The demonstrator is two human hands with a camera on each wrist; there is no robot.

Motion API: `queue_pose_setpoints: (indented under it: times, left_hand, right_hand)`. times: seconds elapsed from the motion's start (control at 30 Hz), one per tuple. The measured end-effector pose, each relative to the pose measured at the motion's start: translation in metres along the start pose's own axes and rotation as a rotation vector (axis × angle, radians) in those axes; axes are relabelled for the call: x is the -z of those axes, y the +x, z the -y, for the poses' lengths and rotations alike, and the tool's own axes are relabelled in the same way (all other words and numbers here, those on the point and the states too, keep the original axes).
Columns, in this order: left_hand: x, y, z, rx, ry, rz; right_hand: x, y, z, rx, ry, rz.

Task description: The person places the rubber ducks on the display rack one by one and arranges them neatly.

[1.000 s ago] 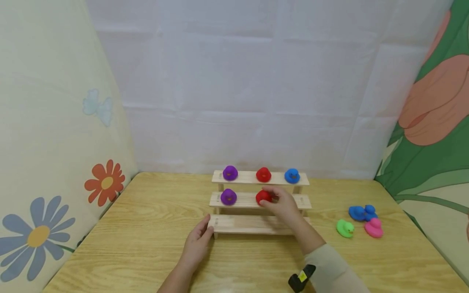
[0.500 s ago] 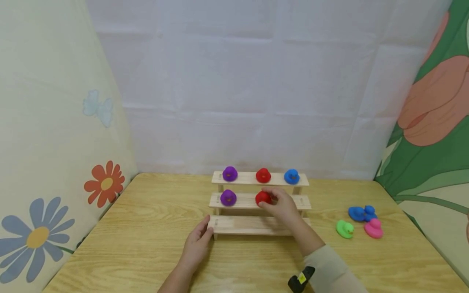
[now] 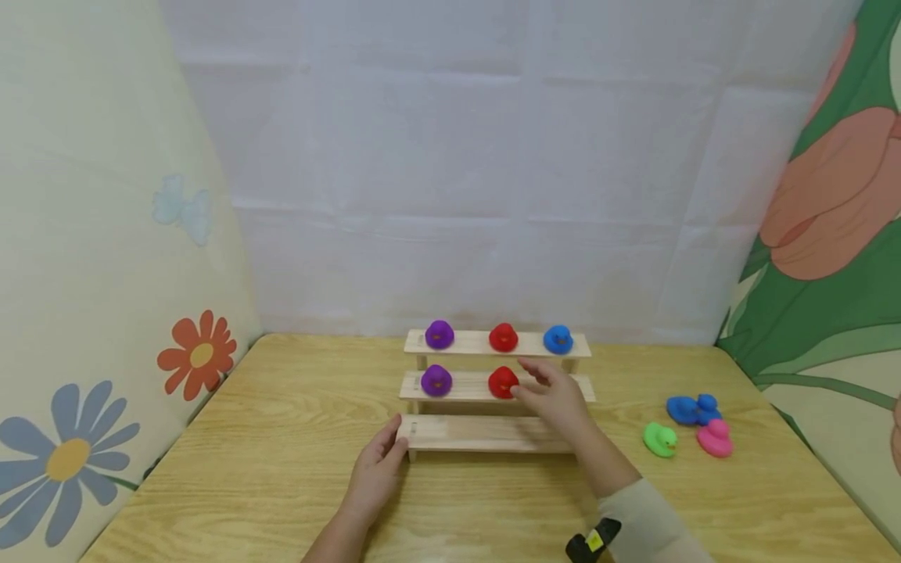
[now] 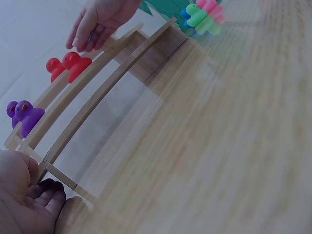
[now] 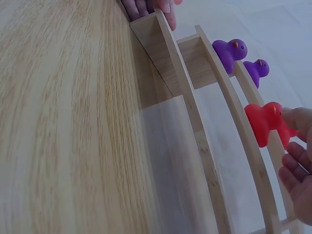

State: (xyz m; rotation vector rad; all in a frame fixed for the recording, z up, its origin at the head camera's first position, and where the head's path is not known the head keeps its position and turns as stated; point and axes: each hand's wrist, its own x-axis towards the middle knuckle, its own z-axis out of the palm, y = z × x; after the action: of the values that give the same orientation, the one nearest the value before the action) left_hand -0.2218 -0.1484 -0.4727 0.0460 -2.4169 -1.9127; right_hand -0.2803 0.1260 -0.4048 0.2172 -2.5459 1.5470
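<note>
In the head view, the right hand (image 3: 556, 403) has thumb and fingers spread just beside the front red duck (image 3: 503, 382), upright on the middle tier of the wooden stand (image 3: 486, 434); contact is unclear. Left of those fingers sits the front purple duck (image 3: 436, 381); beyond them, the back purple duck (image 3: 439, 335), back red duck (image 3: 503, 338) and top blue duck (image 3: 558, 339). Five look placed; the green duck (image 3: 659, 439), pink duck (image 3: 715, 439) and two blue ducks (image 3: 680, 410), right of the fingers on the surface (image 3: 317, 407), seem left. The right hand partly hides the middle tier.

In the left wrist view, the left hand (image 4: 22, 207) pinches the stand's near end.

In the right wrist view, the fingers curve loosely beside the red ducks.
</note>
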Motion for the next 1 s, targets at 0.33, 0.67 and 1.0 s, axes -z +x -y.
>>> queue_pose_setpoints:
  times: [0.33, 0.67, 1.0]
  left_hand:
    - [0.001, 0.001, 0.001, 0.007, -0.001, 0.005]
    - [0.0, 0.0, 0.0, -0.005, 0.001, 0.006]
    - [-0.001, 0.0, 0.0, 0.019, -0.003, -0.002]
  right_hand:
    - [0.02, -0.007, -0.008, -0.003, -0.022, -0.048]
    - [0.041, -0.011, -0.021, -0.017, -0.027, -0.092]
    - [0.066, -0.017, -0.034, -0.031, -0.07, -0.134]
